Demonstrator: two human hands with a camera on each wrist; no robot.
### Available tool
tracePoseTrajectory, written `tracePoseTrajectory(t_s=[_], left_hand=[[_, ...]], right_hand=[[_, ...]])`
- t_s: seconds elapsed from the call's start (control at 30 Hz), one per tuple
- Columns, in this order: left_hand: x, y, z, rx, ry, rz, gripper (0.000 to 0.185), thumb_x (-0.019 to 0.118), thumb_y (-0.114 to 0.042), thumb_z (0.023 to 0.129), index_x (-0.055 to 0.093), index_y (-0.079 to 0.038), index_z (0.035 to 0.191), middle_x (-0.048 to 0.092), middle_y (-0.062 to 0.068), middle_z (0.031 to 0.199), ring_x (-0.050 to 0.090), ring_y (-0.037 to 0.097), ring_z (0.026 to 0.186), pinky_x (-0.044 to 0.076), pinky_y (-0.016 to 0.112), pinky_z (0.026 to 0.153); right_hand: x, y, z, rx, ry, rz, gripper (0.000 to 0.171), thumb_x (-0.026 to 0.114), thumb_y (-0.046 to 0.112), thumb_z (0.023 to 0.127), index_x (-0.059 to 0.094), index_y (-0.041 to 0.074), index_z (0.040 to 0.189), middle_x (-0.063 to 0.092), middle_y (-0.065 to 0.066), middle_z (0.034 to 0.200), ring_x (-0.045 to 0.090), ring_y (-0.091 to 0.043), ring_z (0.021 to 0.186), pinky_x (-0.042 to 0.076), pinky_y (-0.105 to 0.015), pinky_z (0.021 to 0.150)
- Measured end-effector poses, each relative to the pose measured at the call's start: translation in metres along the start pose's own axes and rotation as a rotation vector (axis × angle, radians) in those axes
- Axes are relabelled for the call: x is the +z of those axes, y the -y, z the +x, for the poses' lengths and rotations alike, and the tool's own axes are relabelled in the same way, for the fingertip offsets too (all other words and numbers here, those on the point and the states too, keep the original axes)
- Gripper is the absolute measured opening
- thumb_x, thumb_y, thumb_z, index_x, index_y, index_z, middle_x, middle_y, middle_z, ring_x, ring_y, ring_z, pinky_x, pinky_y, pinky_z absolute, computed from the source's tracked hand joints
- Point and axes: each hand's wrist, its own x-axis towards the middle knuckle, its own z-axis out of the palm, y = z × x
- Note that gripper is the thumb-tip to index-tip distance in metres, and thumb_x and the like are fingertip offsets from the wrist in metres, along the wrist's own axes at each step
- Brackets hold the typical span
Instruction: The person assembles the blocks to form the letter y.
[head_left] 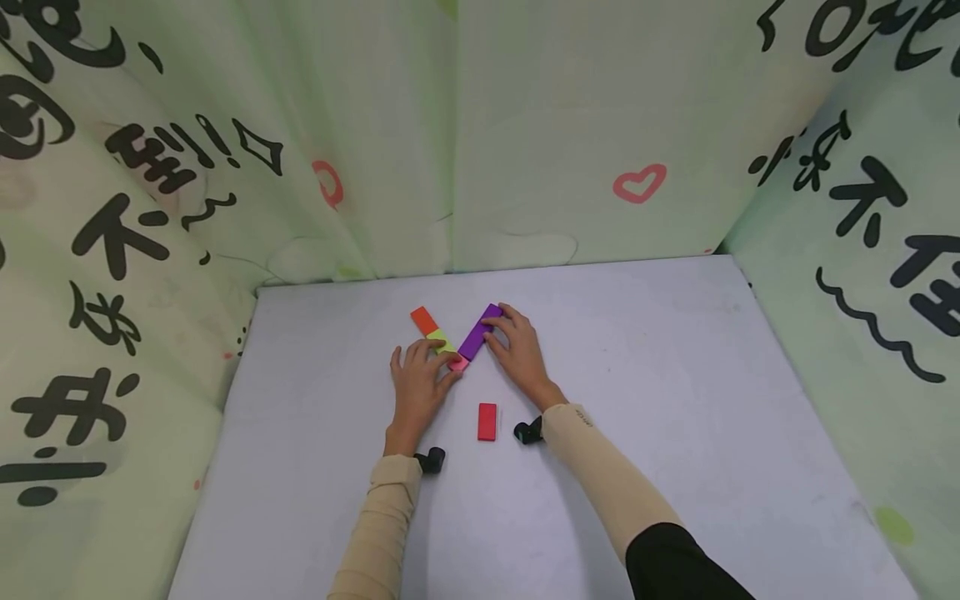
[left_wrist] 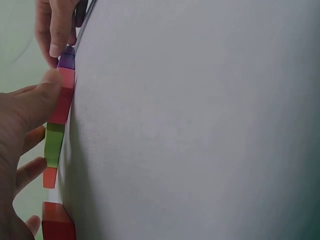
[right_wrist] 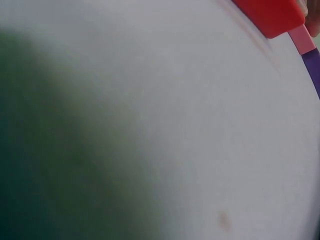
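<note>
Coloured blocks form a V on the white table in the head view. The left arm has an orange block (head_left: 423,320) and a yellow-green block (head_left: 440,338); a pink block (head_left: 459,364) sits at the near corner, and a long purple piece (head_left: 476,340) forms the right arm. My left hand (head_left: 417,390) pinches the pink block, thumb on its near side, other fingers by the yellow-green one. My right hand (head_left: 521,354) holds the purple piece from the right, its fingertips on top and along its side. The left wrist view shows the thumb (left_wrist: 49,87) against the pink block.
A red block (head_left: 487,422) lies apart, nearer me, between the forearms. Black wrist cameras sit at the left wrist (head_left: 432,461) and the right wrist (head_left: 528,431). Pale green printed curtains (head_left: 525,167) stand behind the table (head_left: 675,417) and at both sides.
</note>
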Motion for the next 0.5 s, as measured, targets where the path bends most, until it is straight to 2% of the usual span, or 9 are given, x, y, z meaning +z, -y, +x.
tracePoseTrajectory(t_s=[0.23, 0.5], left_hand=[[0.0011, 0.0000, -0.0016, 0.005, -0.012, -0.011, 0.025, 0.077, -0.041, 0.083, 0.073, -0.030, 0.105, 0.062, 0.001, 0.127, 0.051, 0.025, 0.127, 0.023, 0.066, 0.114], [0.0010, -0.0022, -0.0007, -0.009, -0.024, -0.015, 0.028, 0.077, -0.042, 0.082, 0.073, -0.028, 0.106, 0.061, 0.001, 0.127, 0.050, 0.025, 0.128, 0.021, 0.065, 0.115]], right_hand=[[0.0025, -0.0030, -0.0005, -0.011, -0.001, -0.032, 0.029, 0.063, 0.027, 0.097, 0.066, 0.019, 0.124, 0.046, -0.012, 0.151, 0.044, -0.033, 0.139, 0.033, -0.053, 0.115], [0.0009, -0.0013, 0.0004, -0.006, 0.006, -0.017, 0.029, 0.062, 0.026, 0.097, 0.066, 0.018, 0.124, 0.045, -0.012, 0.152, 0.043, -0.033, 0.140, 0.032, -0.054, 0.116]])
